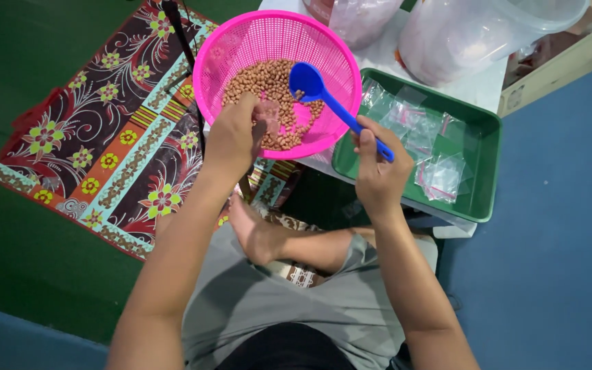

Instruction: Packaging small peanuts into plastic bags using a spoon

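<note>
A pink plastic strainer basket holds a heap of brown peanuts. My left hand rests at the basket's near rim, pinching a small clear plastic bag over the peanuts. My right hand grips the handle of a blue plastic spoon, whose bowl hangs over the peanuts with a few inside it.
A green tray with several small clear zip bags sits to the right of the basket. Large clear plastic bags lie behind it. A patterned floral mat covers the green floor at left; my crossed legs are below.
</note>
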